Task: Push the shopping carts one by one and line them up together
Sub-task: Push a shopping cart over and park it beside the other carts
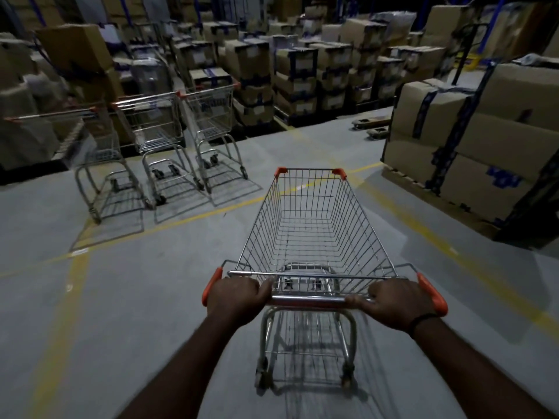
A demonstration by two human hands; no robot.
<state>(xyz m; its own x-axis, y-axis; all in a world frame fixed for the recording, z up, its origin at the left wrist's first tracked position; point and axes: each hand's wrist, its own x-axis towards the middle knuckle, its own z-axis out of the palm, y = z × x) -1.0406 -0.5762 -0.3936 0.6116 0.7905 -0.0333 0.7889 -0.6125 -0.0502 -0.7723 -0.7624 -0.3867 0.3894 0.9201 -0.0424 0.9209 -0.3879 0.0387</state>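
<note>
One empty shopping cart [314, 234] is held at the near centre of the floor [187, 267], its basket pointing ahead and slightly right, toward the yellow floor line [193, 217]. The handle bar [308, 300] is gripped at both ends: the left hand [237, 299] is closed over it just inside the left orange end cap [211, 285], the right hand [399, 305] closed over it just inside the right cap [432, 294]. A dark band [423, 320] is worn at the right wrist. Both forearms are extended forward and roughly parallel, knuckles up, thumbs lying along the bar toward the middle. Three parked carts [169, 143] are seen to the upper left, side by side in a row, their handles toward the left of the view, standing in front of stacked cardboard boxes [290, 74]; they are well apart from the held cart. More boxes on a pallet [472, 146] stand to the right. Step in hand, as judged: one cart is being wheeled across to join the row. The next move is judged to call for a leftward swing so that the basket is set parallel to the parked ones, beside the rightmost. Whether the row is meant to be nested cannot be told. Lower frame and wheels are blurred.
</note>
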